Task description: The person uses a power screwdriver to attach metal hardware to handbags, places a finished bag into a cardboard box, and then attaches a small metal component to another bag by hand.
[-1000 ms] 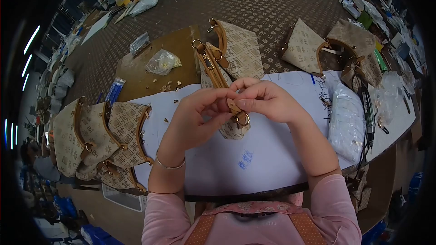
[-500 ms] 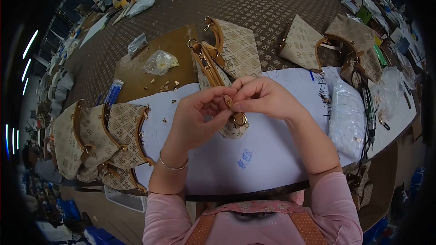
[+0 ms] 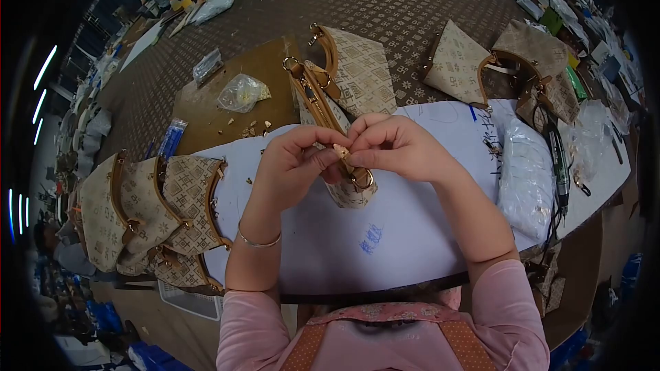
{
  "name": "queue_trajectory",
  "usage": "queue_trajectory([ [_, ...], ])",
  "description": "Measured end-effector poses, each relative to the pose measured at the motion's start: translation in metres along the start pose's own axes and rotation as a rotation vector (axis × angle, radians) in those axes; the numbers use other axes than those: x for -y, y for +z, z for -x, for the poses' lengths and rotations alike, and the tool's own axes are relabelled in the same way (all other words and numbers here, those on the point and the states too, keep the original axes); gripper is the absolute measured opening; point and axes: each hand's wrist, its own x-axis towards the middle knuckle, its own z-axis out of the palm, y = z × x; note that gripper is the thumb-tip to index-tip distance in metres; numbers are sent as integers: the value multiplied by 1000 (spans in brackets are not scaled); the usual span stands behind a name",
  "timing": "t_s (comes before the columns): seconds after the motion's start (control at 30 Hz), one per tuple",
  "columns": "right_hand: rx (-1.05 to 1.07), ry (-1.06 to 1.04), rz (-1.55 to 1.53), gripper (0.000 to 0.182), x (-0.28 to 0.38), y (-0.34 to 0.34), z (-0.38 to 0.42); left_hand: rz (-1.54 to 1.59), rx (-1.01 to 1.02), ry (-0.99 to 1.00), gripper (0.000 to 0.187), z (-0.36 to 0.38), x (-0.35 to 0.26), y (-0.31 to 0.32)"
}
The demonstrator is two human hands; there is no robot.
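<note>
Both hands, left hand (image 3: 292, 165) and right hand (image 3: 395, 148), pinch the tan strap (image 3: 342, 153) by the gold ring (image 3: 362, 179) of a handbag (image 3: 344, 89), not yet done; more handbags (image 3: 148, 213) wait on the surface (image 3: 412, 233)

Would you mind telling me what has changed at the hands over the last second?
The left hand has closed in on the small tan strap end, its fingers now curled tightly against the right hand; both have drifted slightly up. The right hand keeps its pinch above the gold ring. The handbag under them, the stacked bags and the white sheet are unchanged.
</note>
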Motion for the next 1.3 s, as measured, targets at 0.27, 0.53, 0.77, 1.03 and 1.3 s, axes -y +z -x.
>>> queue_trajectory([
  [0.27,-6,-9,11,5,0,0,0,-9,-5,-12,12,0,1,1],
  [0.53,-14,20,11,4,0,-1,0,24,-11,-26,12,-2,4,3],
  [0.77,-12,-1,20,5,2,-2,1,66,0,-17,12,-3,6,3],
  [1.03,-24,1,46,5,4,-2,1,39,-11,-26,11,-3,6,4],
  [1.3,-50,22,25,5,3,2,1,80,-23,-22,11,-3,8,4],
])
